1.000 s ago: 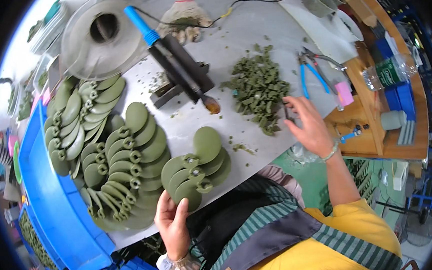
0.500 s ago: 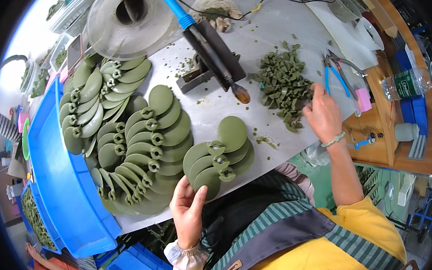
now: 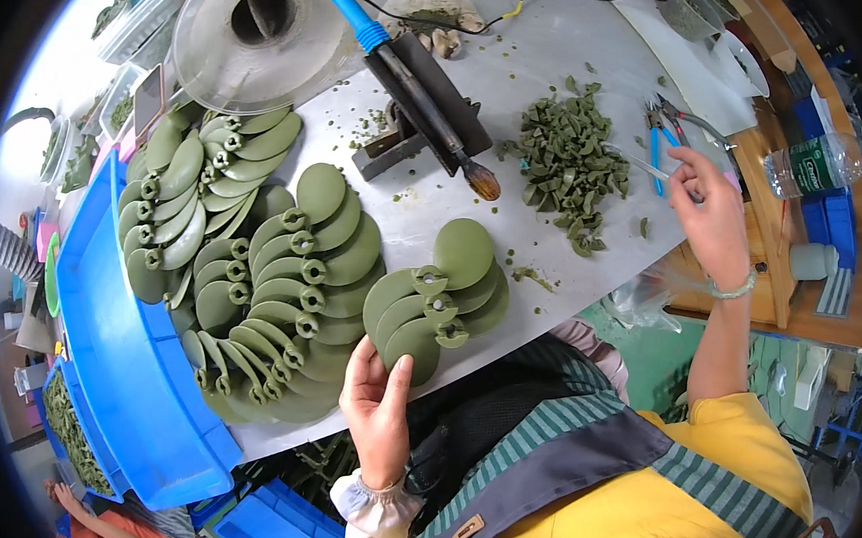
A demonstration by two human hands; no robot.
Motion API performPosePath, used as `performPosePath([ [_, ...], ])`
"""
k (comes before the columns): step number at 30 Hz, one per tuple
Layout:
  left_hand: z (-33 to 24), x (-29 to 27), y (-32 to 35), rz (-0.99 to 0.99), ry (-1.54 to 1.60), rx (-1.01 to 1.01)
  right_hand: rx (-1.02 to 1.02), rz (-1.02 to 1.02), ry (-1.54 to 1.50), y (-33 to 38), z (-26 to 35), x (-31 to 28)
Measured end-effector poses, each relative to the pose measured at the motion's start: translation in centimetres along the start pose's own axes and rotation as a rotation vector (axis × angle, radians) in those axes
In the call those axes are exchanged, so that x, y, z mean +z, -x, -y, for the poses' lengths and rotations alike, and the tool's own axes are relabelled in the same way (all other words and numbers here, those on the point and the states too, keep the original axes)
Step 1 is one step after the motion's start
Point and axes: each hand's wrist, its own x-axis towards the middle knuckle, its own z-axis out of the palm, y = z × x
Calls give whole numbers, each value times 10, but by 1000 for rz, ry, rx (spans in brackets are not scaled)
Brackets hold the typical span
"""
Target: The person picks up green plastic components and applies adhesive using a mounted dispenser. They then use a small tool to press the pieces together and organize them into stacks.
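Currently: both hands at the grey table, green paddle parts in reach

The left hand is laid at the near edge of the grey metal table, fingers loosely spread, fingertips touching the lowest piece of a small stack of round olive-green plastic paddle-shaped parts; nothing is clamped in that grip. The right hand is raised over the table's right edge, fingers curled half open; whether the thin clear strip beside it is pinched cannot be told. Blue-handled pliers are seen just beside that hand. A heap of small green plastic offcuts is spread between the hands. A larger fan of the same paddle parts is laid left of the small stack, against a blue plastic tray. A blue-handled soldering iron is propped on a black block behind.
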Motion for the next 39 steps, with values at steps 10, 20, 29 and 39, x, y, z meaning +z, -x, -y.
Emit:
performPosePath([
  [10,-4,4,1,-97,-62,-71,12,-244,-502,-4,-9,-32],
  [20,2,14,2,-180,-136,29,-127,-226,-174,3,-28,-8],
  [29,9,21,1,-182,-70,84,90,84,25,43,-53,21],
  [39,-9,11,17,-337,-1184,663,55,157,-381,46,-5,18],
])
